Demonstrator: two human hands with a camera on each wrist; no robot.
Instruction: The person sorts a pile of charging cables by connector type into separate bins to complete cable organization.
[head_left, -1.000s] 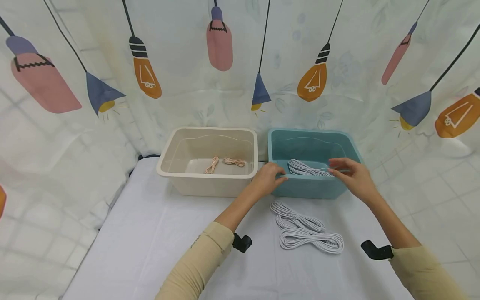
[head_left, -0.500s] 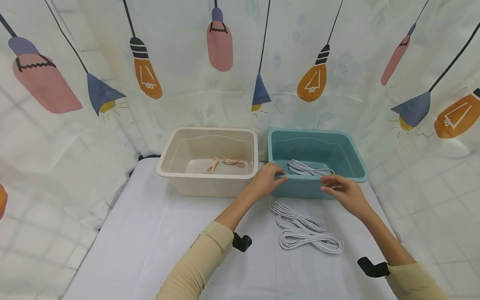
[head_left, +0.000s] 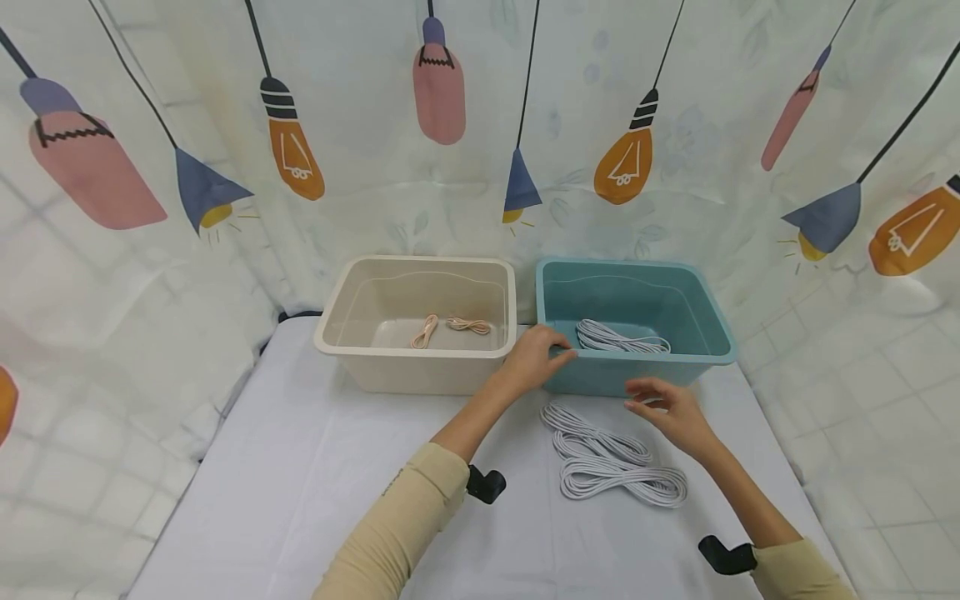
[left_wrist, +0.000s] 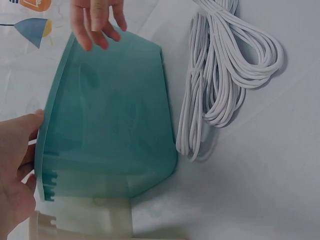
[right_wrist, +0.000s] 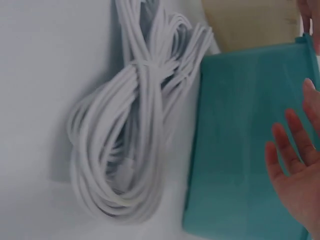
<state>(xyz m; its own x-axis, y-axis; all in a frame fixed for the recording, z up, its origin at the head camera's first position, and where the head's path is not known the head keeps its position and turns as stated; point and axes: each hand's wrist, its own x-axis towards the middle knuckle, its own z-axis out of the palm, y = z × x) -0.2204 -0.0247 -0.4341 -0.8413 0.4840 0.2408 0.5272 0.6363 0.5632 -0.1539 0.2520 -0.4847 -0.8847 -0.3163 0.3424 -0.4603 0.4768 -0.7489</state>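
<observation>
The left hand (head_left: 531, 358) pinches the rim of the teal bin (head_left: 611, 375), which stands by the far right corner of the surface (head_left: 300, 467), a white cord bundle (head_left: 600, 335) inside. The right hand (head_left: 675, 417), fingers loosely bent and holding nothing, hovers near two other bundles (head_left: 603, 468) lying toward the right edge. The beige bin (head_left: 420, 371) at the far edge holds peach cords (head_left: 468, 325).
</observation>
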